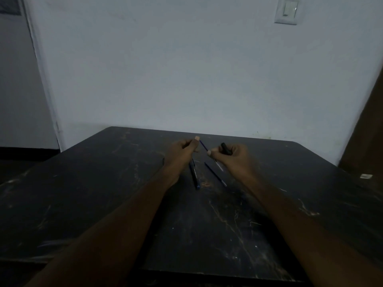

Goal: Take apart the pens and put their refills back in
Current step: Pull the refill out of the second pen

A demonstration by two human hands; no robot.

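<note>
While both forearms reach out over scratched dark table (207,235), pen barrel (194,176) and loose refill (215,174) lie nearest. Beyond: left hand (182,153) pinches thin blue refill (203,146); right hand (232,155) clenches black pen piece (226,149). Refill likely light, bendy; grip near tip.

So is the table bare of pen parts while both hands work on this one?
No: a dark pen barrel and a thin refill lie on the table below the left hand and right hand.

Table (103,193) dark, scratched, worn, matt; wall (186,69) smooth, painted.
</note>
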